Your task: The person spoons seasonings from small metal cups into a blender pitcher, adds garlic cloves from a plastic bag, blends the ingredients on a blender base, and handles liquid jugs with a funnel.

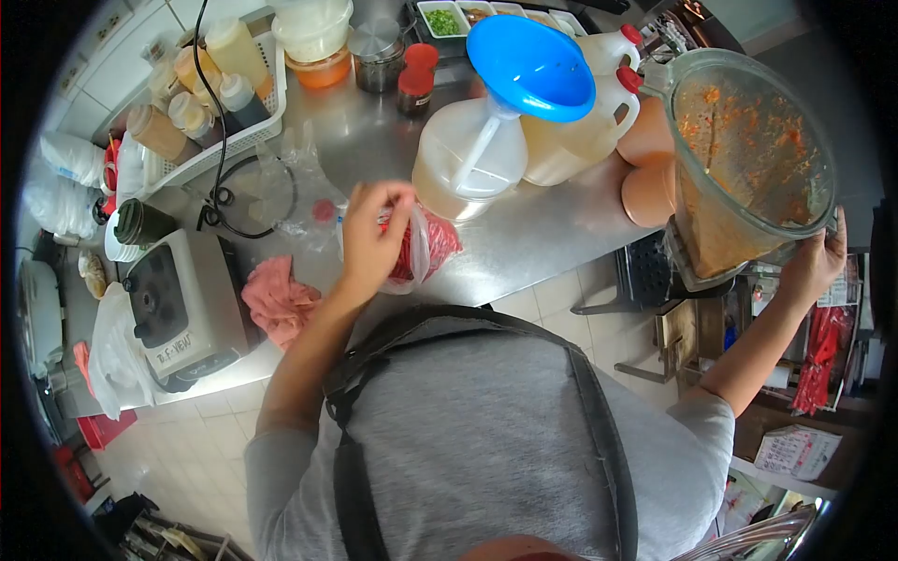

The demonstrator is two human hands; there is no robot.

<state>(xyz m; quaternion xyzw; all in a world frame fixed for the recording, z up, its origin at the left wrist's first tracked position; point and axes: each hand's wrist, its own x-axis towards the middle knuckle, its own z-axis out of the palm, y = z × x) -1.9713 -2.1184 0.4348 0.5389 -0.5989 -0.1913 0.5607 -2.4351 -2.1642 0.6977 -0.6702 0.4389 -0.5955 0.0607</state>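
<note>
My left hand (371, 234) is at the mouth of a clear plastic bag (436, 245) with something red in it, fingers curled and apparently pinching its edge. The bag rests near the front edge of the steel counter. On the right, my right hand (816, 262) grips a large see-through blender jar (703, 201) by its lower right rim. Orange residue coats the jar's inside, and it is tilted with its wide mouth towards me. A blue funnel (533, 70) sits on a whitish plastic jug (458, 150) just beyond the bag.
Jugs with red caps (599, 122) and orange-brown containers (648, 192) stand between funnel and jar. A white basket (262, 131) of sauce bottles is at back left. A pink cloth (281, 301) lies beside a grey appliance (192, 299); a black cord (221, 140) crosses the counter.
</note>
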